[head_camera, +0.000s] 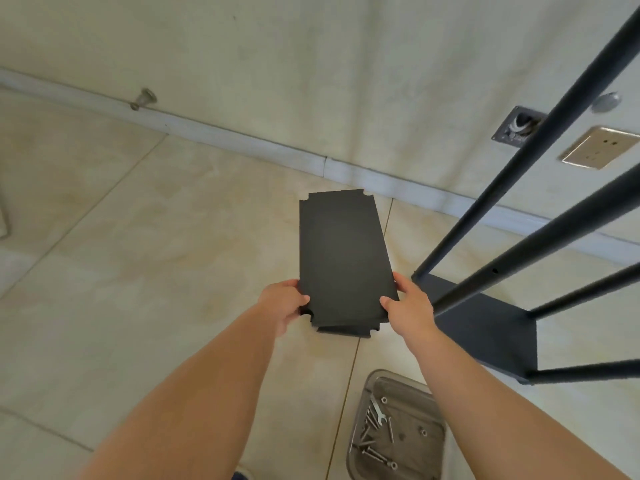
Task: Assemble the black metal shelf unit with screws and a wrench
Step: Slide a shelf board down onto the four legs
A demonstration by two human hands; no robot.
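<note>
Here both hands hold a flat black shelf panel (341, 258) above the tiled floor (138, 237), its long side running away from the person toward the far wall (311, 64). The left hand (282, 303) grips the near left edge, thumb on top and the fingers (289, 284) curled around the side. The right hand (408, 306) grips the near right edge in the same way, thumb pressed on the panel's top face. The panel has notched corners, and a second dark edge shows just beneath its near end, though whether that is another panel cannot be told.

To the right stands the partly built shelf frame (485, 327): a black base plate resting on the floor with four slim black posts (540, 244) rising from its corners up and out of view. The held panel is just left of this frame, not touching it.

Near the person, right of centre, a metal tray (398, 434) sits on the floor. It holds several screws (372, 452), a few nuts, and a small wrench (377, 412).

On the far wall to the right are a socket plate (599, 147) and a dark square fitting (517, 128). A door stop (143, 98) juts out above the skirting at far left.
</note>
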